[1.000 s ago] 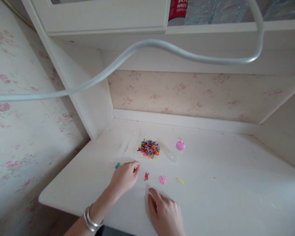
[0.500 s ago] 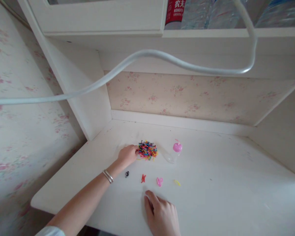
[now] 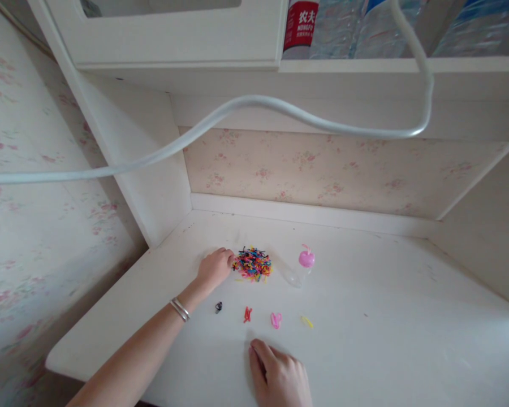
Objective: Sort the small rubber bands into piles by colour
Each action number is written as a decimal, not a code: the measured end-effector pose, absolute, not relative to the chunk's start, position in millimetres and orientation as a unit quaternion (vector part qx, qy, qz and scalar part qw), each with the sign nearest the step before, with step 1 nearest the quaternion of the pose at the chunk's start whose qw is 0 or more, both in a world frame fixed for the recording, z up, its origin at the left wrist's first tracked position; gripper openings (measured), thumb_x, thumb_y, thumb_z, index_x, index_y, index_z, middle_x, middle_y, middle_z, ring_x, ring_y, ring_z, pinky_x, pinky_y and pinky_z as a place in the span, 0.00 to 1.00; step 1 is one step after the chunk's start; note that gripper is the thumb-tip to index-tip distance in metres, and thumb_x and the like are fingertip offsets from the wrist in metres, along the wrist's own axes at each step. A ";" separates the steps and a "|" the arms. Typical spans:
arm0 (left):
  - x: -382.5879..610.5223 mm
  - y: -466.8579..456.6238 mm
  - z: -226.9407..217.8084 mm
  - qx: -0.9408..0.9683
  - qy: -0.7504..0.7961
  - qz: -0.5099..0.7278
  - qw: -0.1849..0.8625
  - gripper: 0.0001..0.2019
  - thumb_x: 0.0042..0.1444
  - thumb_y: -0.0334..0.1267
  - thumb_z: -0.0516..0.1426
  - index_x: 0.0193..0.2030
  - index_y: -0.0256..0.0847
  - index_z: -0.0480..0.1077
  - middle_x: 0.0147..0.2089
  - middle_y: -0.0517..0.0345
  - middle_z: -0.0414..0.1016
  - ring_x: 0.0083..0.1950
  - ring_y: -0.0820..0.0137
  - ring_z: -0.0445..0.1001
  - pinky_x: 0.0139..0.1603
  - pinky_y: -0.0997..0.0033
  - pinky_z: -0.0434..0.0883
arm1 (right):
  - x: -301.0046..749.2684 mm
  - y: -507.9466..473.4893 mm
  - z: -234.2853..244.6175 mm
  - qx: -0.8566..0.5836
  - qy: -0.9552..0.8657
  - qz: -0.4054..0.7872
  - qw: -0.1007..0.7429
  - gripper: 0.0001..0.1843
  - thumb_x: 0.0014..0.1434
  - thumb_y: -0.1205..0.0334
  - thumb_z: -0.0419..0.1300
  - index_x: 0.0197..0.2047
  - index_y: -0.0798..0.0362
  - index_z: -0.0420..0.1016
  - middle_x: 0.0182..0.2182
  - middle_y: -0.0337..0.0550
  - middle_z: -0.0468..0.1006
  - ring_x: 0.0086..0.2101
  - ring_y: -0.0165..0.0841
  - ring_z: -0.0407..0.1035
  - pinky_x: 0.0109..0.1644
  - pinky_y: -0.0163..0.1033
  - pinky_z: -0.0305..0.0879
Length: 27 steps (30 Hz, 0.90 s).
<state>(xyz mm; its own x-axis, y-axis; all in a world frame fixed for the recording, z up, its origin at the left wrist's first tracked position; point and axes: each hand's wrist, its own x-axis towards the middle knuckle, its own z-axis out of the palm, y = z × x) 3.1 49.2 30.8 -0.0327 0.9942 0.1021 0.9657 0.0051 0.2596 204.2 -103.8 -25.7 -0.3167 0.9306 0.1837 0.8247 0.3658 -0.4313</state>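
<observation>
Small coloured bands lie heaped on the surface, left of centre, towards its back edge. The left hand is at the heap's left side, fingers curled; whether it pinches a band cannot be told. Nearer the front edge, the right hand rests loosely curled, its grip hidden. Black, red, pink and yellow bands sit apart in a row. Picking from the heap seems the step in hand; next probably calls for a fine pinch, freeing one band from its neighbours.
</observation>
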 end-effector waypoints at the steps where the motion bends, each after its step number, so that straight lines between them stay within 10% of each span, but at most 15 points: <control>1: 2.7 49.9 31.5 0.692 0.708 0.134 0.055 0.14 0.63 0.41 0.47 0.41 0.45 0.74 0.45 0.55 0.75 0.46 0.67 0.74 0.46 0.71 0.66 | 204.3 -103.3 -27.7 -0.548 -0.802 0.128 0.201 0.21 0.67 0.54 0.40 0.39 0.44 0.75 0.27 0.37 0.81 0.26 0.31 0.75 0.27 0.29 0.56; 27: -10.9 56.7 21.1 0.670 0.714 0.197 0.050 0.18 0.64 0.45 0.45 0.39 0.44 0.74 0.41 0.53 0.79 0.41 0.67 0.75 0.41 0.72 0.65 | 202.9 -104.4 -31.7 -0.527 -0.798 0.105 0.271 0.20 0.67 0.54 0.42 0.34 0.46 0.73 0.23 0.36 0.78 0.23 0.29 0.73 0.26 0.32 0.50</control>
<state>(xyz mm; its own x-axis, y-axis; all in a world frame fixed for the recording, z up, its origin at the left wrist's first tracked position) -10.9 56.7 21.1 -0.0964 0.9766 0.1924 0.9371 0.0239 0.3482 202.9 -104.4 -31.7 -0.2969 0.8990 0.3219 0.7849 0.4217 -0.4539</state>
